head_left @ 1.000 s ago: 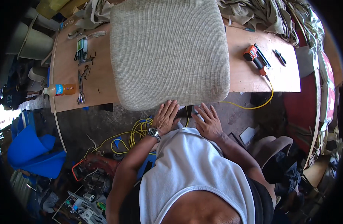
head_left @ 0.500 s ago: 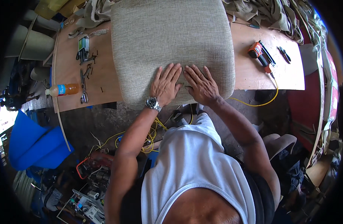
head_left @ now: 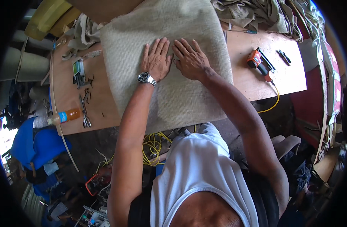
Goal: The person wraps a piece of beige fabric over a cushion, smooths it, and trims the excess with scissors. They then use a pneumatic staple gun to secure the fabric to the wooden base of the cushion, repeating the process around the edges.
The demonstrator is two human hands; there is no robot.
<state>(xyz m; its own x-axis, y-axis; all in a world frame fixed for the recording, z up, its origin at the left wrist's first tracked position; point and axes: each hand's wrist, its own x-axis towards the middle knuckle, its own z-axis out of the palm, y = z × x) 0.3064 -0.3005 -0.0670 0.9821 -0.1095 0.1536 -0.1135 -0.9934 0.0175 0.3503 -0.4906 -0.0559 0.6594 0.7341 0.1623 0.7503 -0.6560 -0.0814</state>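
A fabric-covered cushion, beige-grey and woven, lies on the wooden table with its near end reaching past the table's front edge. Flat on its upper face rests my left hand, fingers stretched out, a metal watch on the wrist. Beside it my right hand also presses palm down, fingers spread. A small gap separates the two hands, and neither holds anything. Right of the cushion lies an orange and black staple gun with a yellow hose.
On the table's left are scissors, a small green and white box, scattered dark screws or nails and a bottle of orange drink. Black snips lie at the right. Heaped fabric fills the back right. Coiled yellow hose lies on the floor.
Both hands have slid away from me, from the cushion's near edge to farther up its face. They remain flat. More of the cushion's near part now shows, and the view has shifted.
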